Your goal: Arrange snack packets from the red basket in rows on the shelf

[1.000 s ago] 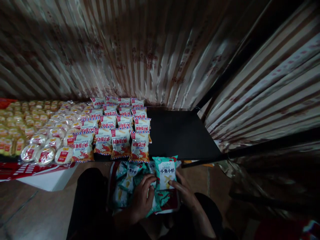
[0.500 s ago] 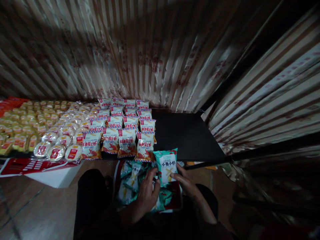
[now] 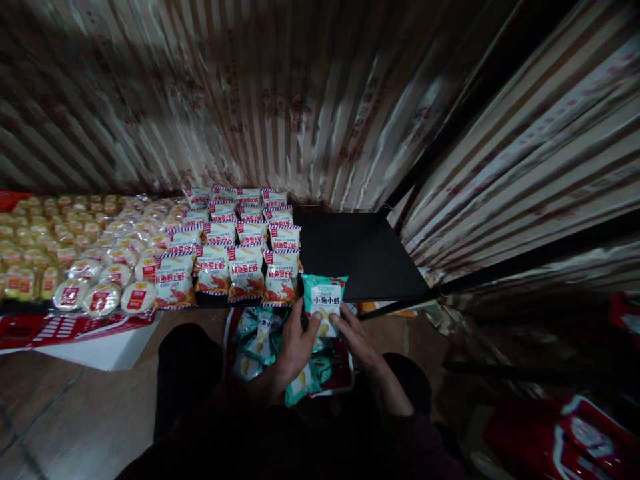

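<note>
Between my two hands a teal and white snack bag [image 3: 324,303] stands upright in front of the shelf's front edge. My left hand [image 3: 299,340] grips its left side, thumb across the front. On the bag's right side my right hand [image 3: 356,333] is closed, with its fingers on the front. Below, a red box with a pale rim [image 3: 345,387] holds several more teal snack bags [image 3: 260,337]. Just behind my left hand, rows of white and orange snack bags [image 3: 245,270] stand on the black shelf [image 3: 355,257].
Round wrapped white cakes [image 3: 103,298] and yellow wrapped cakes [image 3: 35,280] fill the shelf's left part. A dark metal bar [image 3: 525,267] runs along the right. Striped sheeting [image 3: 280,100] hangs behind. A red package [image 3: 585,433] lies at the lower right.
My left hand has moved up onto the held bag's side, and both thumbs now press its front. The whole view has shifted, bringing a red package into sight at the lower right.
</note>
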The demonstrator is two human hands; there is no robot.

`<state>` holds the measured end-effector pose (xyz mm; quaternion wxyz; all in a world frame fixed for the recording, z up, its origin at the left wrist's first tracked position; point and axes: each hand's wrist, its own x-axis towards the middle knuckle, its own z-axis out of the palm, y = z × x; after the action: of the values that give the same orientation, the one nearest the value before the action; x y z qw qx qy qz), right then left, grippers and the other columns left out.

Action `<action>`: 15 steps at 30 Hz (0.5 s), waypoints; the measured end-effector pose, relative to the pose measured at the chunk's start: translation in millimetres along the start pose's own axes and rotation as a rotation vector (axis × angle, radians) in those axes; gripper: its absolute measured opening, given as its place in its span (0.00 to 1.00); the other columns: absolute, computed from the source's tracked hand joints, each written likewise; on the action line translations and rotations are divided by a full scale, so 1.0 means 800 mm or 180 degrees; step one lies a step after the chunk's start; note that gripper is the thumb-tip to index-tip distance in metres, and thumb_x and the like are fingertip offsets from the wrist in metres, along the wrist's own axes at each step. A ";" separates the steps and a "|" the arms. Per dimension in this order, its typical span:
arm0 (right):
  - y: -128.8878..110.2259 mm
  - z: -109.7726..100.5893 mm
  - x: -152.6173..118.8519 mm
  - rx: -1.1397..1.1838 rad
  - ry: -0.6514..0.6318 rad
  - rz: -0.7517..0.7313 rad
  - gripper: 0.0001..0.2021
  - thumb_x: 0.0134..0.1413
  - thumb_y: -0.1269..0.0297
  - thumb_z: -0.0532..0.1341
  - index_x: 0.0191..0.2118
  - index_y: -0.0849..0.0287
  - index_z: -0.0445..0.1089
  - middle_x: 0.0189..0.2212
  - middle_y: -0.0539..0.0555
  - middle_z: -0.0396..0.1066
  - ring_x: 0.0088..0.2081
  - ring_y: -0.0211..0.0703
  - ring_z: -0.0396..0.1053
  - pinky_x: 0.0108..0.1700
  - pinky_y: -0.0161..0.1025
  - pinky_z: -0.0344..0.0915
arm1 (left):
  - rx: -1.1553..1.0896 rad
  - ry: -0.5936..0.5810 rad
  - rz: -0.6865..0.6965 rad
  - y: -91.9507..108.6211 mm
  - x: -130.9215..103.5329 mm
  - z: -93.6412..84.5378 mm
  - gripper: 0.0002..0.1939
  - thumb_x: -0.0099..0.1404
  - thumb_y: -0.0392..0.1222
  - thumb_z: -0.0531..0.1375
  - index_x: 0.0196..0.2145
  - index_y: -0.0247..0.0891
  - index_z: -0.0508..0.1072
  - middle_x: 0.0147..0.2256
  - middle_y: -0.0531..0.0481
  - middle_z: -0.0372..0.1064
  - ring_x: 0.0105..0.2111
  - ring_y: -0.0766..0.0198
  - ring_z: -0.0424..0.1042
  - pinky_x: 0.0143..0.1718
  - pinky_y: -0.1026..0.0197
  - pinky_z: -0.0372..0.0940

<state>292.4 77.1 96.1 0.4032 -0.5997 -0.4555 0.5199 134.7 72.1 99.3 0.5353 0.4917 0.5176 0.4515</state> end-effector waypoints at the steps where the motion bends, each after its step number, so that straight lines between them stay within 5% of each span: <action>1: -0.001 0.000 0.002 0.0064 -0.0064 -0.0030 0.28 0.46 0.45 0.64 0.52 0.53 0.69 0.47 0.54 0.75 0.51 0.55 0.69 0.52 0.48 0.66 | -0.0025 0.0002 0.0010 0.002 0.002 0.002 0.22 0.66 0.48 0.54 0.55 0.38 0.62 0.51 0.43 0.69 0.51 0.58 0.69 0.54 0.53 0.62; 15: -0.005 -0.003 0.042 0.0585 0.0289 0.0044 0.27 0.48 0.44 0.64 0.49 0.57 0.69 0.39 0.54 0.77 0.35 0.48 0.74 0.35 0.39 0.71 | -0.0436 0.0261 -0.0160 -0.002 0.042 0.035 0.23 0.66 0.50 0.55 0.55 0.39 0.64 0.53 0.42 0.67 0.53 0.57 0.67 0.55 0.54 0.61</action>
<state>295.6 110.4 91.6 0.4732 -0.5862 -0.3830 0.5345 164.2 103.6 93.8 0.5572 0.4219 0.5191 0.4921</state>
